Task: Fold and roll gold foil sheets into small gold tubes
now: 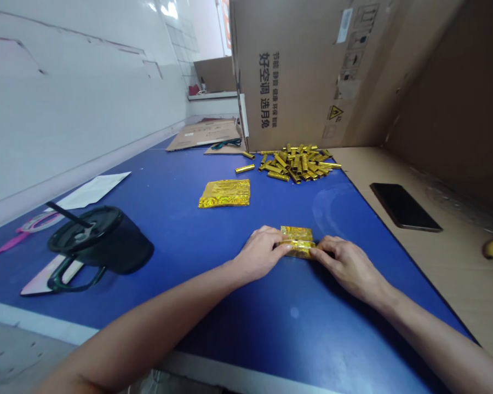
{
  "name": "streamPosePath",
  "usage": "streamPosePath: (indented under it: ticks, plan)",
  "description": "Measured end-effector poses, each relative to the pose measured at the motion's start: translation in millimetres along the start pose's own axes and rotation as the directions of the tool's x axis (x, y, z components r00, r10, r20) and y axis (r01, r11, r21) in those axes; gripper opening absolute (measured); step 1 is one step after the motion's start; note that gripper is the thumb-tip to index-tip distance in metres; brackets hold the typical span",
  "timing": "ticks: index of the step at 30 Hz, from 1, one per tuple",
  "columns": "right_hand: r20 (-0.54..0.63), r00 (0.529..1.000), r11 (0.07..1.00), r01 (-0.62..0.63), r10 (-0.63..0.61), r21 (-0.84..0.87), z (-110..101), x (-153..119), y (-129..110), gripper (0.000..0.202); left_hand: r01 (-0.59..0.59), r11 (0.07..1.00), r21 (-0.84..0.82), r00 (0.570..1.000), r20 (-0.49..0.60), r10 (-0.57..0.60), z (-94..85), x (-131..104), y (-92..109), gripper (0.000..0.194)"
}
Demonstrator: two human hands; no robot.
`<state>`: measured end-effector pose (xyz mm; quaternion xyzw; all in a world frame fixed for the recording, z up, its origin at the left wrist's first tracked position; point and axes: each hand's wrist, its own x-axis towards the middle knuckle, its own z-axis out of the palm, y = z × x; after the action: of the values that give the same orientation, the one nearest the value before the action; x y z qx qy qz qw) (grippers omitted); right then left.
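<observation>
A piece of shiny gold foil paper (pixel 296 233) lies on the blue table, with a raised fold running across it. At its left end my left hand (pixel 263 249) pinches the fold between thumb and fingers. My right hand (pixel 345 265) grips the other end in the same way, fingers curled. Farther left lies a flat stack of gold foil sheets (pixel 225 193). Beyond my hands is a heap of small folded gold tubes (pixel 298 164), with a single gold tube (pixel 245 168) lying apart on its left.
A dark lidded mug (pixel 107 241) with a straw stands at the left, near white paper (pixel 92 190). A large cardboard box (pixel 304 76) rises behind the heap. Dark-handled scissors (pixel 227 144) lie at the back. A black phone (pixel 405 206) rests on cardboard at the right.
</observation>
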<state>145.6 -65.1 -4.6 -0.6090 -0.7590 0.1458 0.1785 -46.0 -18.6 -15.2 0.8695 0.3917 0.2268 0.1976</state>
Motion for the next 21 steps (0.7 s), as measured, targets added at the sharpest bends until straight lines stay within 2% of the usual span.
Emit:
streamPosePath:
  ticks: [5,11,21]
  plan:
    - [0.046,0.988,0.988,-0.149,0.150,-0.031,-1.8,-0.6,0.2,0.033,0.052,0.998,0.024,0.998,-0.047,-0.051,3.3,-1.5,4.9,0.023]
    - [0.088,0.989,0.992,-0.122,0.123,-0.019,-6.3,-1.4,-4.8,0.032,0.047,0.996,0.071,0.999,-0.016,-0.046,6.5,-2.6,3.8,0.024]
    - [0.046,0.979,0.971,-0.190,0.199,-0.143,-0.3,4.4,-6.2,0.031,0.066,0.971,0.229,0.998,-0.011,-0.065,4.3,-0.8,11.6,0.027]
